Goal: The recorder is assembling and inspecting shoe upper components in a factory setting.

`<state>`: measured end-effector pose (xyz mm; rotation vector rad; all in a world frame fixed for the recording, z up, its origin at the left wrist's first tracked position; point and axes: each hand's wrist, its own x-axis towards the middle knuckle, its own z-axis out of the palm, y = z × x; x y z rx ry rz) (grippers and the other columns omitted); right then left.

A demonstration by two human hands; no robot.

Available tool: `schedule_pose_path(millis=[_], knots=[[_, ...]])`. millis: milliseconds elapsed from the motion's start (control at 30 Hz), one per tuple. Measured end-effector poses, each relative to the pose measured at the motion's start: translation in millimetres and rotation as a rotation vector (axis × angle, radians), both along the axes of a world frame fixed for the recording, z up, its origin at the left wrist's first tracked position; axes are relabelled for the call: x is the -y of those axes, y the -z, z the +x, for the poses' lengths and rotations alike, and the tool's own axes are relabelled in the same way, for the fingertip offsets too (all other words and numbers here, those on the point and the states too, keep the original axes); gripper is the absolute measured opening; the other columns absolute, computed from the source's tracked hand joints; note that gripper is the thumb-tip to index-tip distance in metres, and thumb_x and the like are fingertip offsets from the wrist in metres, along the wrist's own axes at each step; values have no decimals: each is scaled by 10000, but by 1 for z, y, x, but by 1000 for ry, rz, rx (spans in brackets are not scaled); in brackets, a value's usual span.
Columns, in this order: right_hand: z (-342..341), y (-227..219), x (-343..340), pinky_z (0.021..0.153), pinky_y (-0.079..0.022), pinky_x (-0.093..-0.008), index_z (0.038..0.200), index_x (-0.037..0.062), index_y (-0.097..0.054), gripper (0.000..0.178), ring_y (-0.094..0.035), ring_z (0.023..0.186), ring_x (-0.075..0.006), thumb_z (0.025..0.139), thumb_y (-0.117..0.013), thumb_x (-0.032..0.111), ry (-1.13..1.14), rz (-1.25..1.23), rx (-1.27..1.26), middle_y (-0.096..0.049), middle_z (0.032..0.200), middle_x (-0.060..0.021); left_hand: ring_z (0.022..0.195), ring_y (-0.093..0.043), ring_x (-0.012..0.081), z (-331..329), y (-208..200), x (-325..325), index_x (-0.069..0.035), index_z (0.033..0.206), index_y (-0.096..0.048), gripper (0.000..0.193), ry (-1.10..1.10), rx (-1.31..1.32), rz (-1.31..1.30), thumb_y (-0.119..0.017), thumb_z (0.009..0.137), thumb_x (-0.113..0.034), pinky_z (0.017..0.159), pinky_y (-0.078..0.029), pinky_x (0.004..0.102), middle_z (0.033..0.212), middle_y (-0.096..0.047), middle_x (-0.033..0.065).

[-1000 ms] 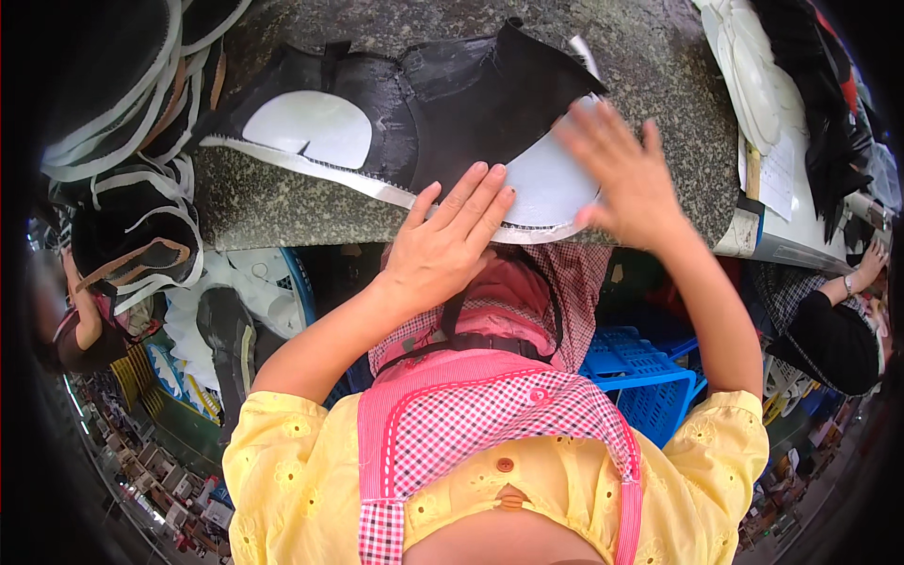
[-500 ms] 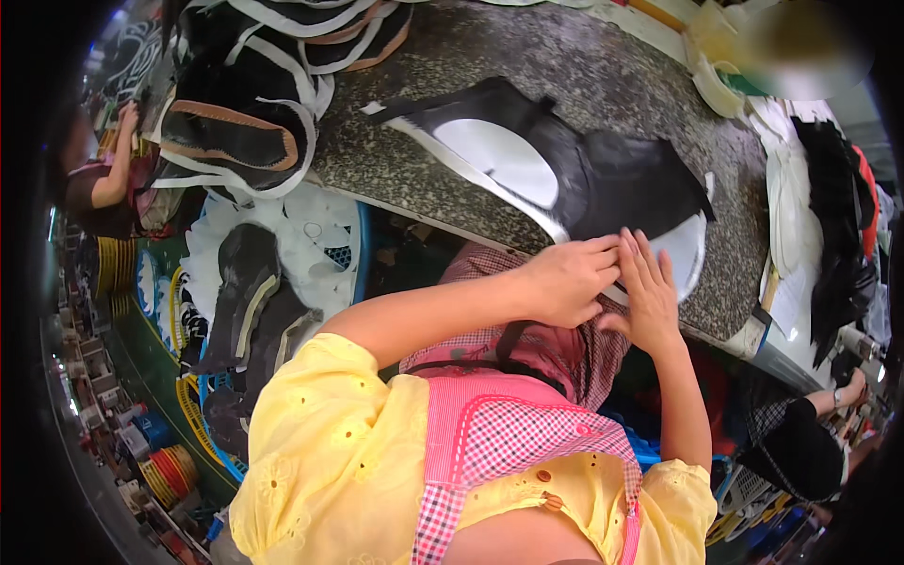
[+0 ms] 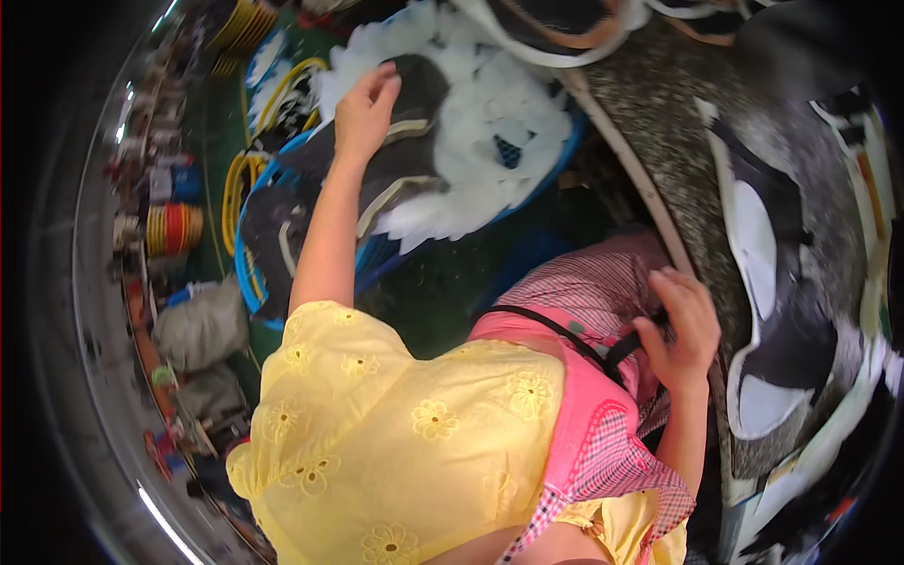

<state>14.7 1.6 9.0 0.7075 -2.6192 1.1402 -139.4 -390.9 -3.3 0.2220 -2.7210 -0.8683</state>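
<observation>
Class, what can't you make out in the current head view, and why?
In the head view:
Left hand: blur and its own back hide whether it grips the dark piece.
White-edged black pieces: cut off by the upper edge.
Blue basket: heaped white pieces hide its bottom.
Red-and-yellow stack: too small and blurred to identify.

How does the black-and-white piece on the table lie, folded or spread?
Spread out: the black-and-white piece lies lengthwise on the speckled table, both its white patches showing.

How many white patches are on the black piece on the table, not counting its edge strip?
2: the upper patch, midway along the black piece, and the lower patch, near its bottom end. Any underneath would be hidden.
</observation>
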Motion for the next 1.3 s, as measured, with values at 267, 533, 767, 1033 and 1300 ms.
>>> schedule_pose_path(millis=[267, 533, 767, 1033, 1300], knots=[[-24, 24, 52, 720, -460, -354, 982, 13, -589, 364, -562, 831, -307, 628, -663, 57, -186, -7, 187, -596, 866, -136, 1066, -498, 292, 50, 64, 107, -132, 1122, -563, 537, 118, 559, -231, -699, 642, -333, 881, -398, 382, 1138, -544, 139], [-5, 39, 55, 653, -453, -340, 955, 22, -604, 307, -557, 744, -280, 653, -649, 49, -59, 51, 392, -601, 826, -124, 1296, -75, 399, 10, 101, 167, -196, 1285, -365, 697, -533, 304, -910, -671, 673, -325, 972, -178, 579, 1419, -149, 133], [-2, 45, 59, 637, -453, -336, 947, 33, -614, 292, -567, 719, -274, 659, -651, 60, -58, 49, 491, -607, 819, -116, 866, -588, 223, -29, 46, 239, -41, 1016, -595, 544, -394, 613, -198, -695, 667, -447, 685, -471, 334, 1006, -606, 118], [-36, 8, 86, 959, -335, -398, 1217, 57, -451, 744, -330, 1209, -353, 534, -745, 87, 192, -194, 45, -303, 1346, -171, 789, -595, 196, 28, -9, -54, -48, 1040, -533, 289, 37, 84, 1653, -554, 833, -248, 679, -505, 355, 1014, -574, 70], [-19, -35, 2, 746, -445, -348, 889, 12, -565, 268, -542, 844, -252, 654, -690, 37, 18, -478, -268, -564, 884, -143, 882, -566, 302, 80, -29, -131, -8, 1210, -383, 706, 1466, 710, 1208, -553, 770, -533, 704, -468, 408, 1107, -503, 216]])
